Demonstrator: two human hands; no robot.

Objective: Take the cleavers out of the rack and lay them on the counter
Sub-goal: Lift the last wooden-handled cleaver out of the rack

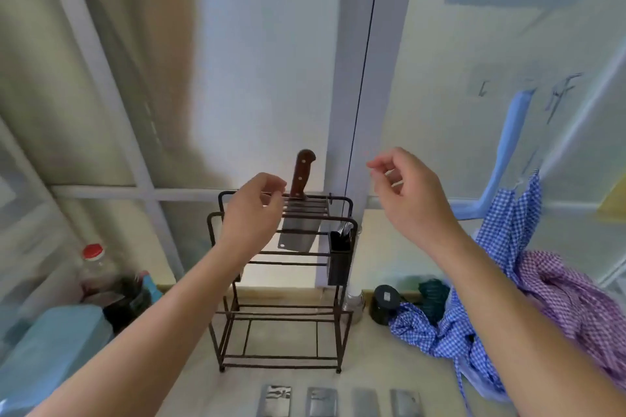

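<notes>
A dark wire rack (281,308) stands on the beige counter (389,366). One cleaver (298,230) with a brown wooden handle stands blade-down in the rack's top slots. Several cleaver blades (338,401) lie side by side on the counter at the bottom edge, their handles out of view. My left hand (252,213) hovers at the rack's top left, just left of the cleaver's handle, with curled fingers and nothing in it. My right hand (406,186) is raised to the right of the rack, fingers loosely apart, holding nothing.
A black utensil cup (339,256) hangs on the rack's right side. Blue and purple checked cloths (528,288) pile up at the right. A black jar (384,303) stands behind the rack. Bottles (95,278) and a blue container (57,342) crowd the left. A window is behind.
</notes>
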